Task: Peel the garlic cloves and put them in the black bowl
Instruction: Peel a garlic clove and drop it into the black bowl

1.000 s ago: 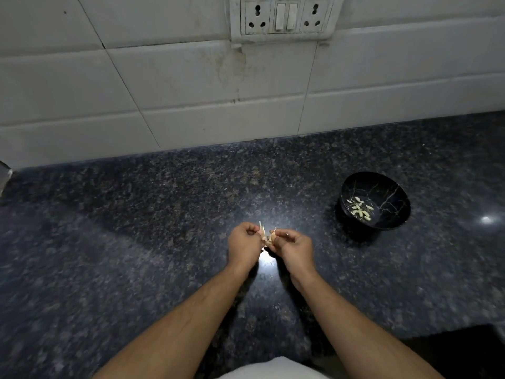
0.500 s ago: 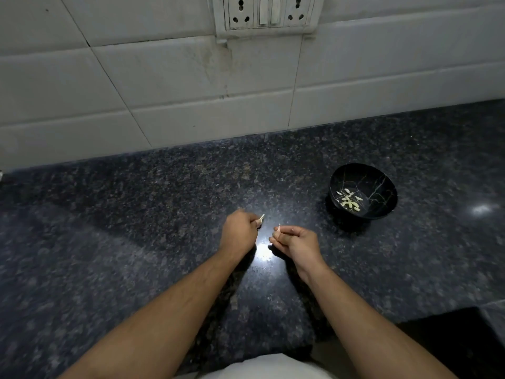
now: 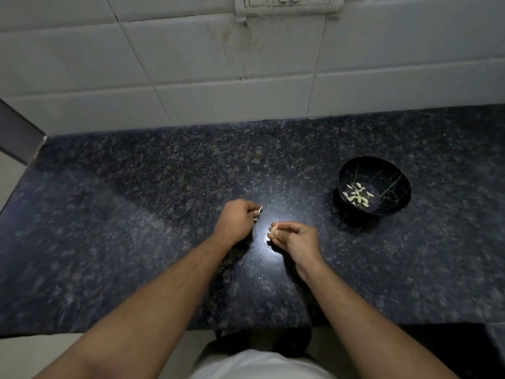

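Observation:
My right hand pinches a pale garlic clove at its fingertips, just above the dark granite counter. My left hand is curled beside it, a small gap apart, and pinches a scrap of papery garlic skin. The black bowl with thin gold lines stands to the right of both hands. Several peeled cloves lie in its bottom.
White wall tiles rise behind the counter, with a switch and socket plate at the top. The counter's front edge runs below my forearms. A bright light spot shines on the stone between my hands.
My hands were together on the clove a second ago. They have since pulled apart, the left with a bit of skin and the right with the clove. The camera tilted down.

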